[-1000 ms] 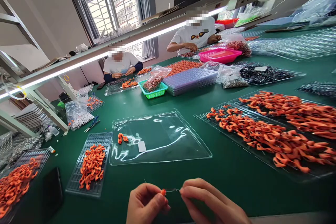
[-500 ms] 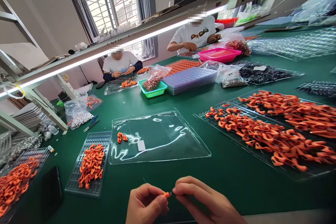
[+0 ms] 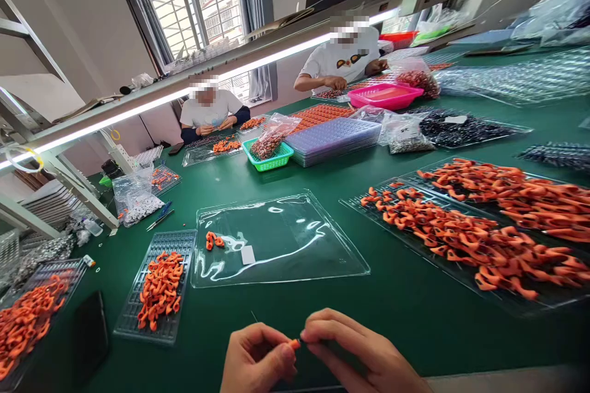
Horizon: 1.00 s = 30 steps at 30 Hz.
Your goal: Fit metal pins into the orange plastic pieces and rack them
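Observation:
In front of me, low in the head view, my left hand point(image 3: 260, 356) pinches a small orange plastic piece point(image 3: 295, 344) between thumb and forefinger. A thin wire-like strand sticks up above that hand. My right hand point(image 3: 353, 350) has its fingertips pressed together at the orange piece's end, around a tiny dark bit that I can barely see. Beyond both hands lies a clear plastic tray point(image 3: 295, 273) with a few orange pieces point(image 3: 214, 241) and a white label point(image 3: 247, 255) on it.
Orange pieces are heaped on a tray point(image 3: 124, 325) at left and on large trays point(image 3: 364, 212) at right. A dark phone point(image 3: 92, 328) lies at left. Farther back are a green basket point(image 3: 271, 164), stacked trays point(image 3: 332, 141) and a pink basket point(image 3: 382, 95). Two people sit across the table.
The fingers of both hands have shifted slightly at the orange piece, and less of its dark end shows now. The trays and heaps look unchanged.

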Each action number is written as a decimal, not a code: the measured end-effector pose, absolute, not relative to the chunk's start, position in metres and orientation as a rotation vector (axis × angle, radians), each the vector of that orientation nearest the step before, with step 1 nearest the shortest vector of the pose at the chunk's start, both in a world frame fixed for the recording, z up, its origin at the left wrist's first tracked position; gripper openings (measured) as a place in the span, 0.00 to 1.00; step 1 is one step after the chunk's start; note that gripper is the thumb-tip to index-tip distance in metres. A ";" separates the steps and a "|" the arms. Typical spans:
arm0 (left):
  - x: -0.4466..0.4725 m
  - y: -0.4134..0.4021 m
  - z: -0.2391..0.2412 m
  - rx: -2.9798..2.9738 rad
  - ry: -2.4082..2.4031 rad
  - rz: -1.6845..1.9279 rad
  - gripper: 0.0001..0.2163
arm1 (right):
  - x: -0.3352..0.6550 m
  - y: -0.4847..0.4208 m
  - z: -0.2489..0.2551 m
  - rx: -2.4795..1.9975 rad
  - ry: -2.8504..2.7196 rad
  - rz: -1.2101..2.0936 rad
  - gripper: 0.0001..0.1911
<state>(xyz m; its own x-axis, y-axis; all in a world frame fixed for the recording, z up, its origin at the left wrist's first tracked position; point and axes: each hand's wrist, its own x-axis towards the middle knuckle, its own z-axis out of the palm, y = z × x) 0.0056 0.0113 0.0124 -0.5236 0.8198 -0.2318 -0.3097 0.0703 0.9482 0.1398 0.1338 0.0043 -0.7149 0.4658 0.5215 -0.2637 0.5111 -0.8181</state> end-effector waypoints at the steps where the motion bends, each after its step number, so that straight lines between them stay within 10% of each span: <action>1: 0.006 0.012 0.012 0.526 1.438 1.611 0.17 | 0.139 0.133 0.005 -0.166 -2.008 1.272 0.08; 30: 0.008 0.016 0.018 0.248 1.115 1.506 0.16 | 0.136 0.133 0.012 -0.287 -1.939 1.668 0.07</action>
<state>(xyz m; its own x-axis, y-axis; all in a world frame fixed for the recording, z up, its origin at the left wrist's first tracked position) 0.0080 0.0162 0.0181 -0.2918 0.8580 -0.4227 -0.6549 0.1429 0.7421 0.1362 0.1335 0.0118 -0.8200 0.5035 0.2722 -0.1939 0.2030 -0.9598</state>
